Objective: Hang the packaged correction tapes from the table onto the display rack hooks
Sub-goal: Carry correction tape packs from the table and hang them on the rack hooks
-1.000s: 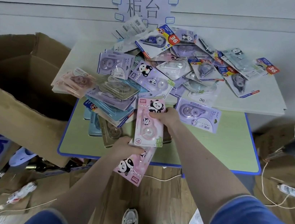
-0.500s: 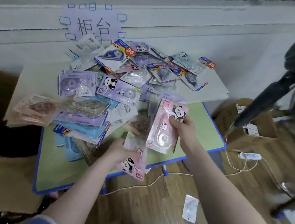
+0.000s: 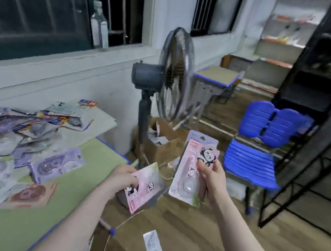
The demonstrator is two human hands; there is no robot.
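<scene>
Two pink panda-printed correction tape packs have left the table and now hang in the air over the wooden floor. The upright pack sits in the right hand, thumb on its face and fingers curled behind, pinching it; a lilac pack edge shows behind it, so more than one may be held. The tilted pack is gripped by the left hand, fingers closed over its near corner.

A second ago both hands worked above the pile; the view has since swung right, away from the table, past the standing fan and blue chair. A black wire rack stands at far right.

Judgement: picking is finished and carrying has begun. No hooks are discernible yet; hanging is not started. Most stock is still on the table.
</scene>
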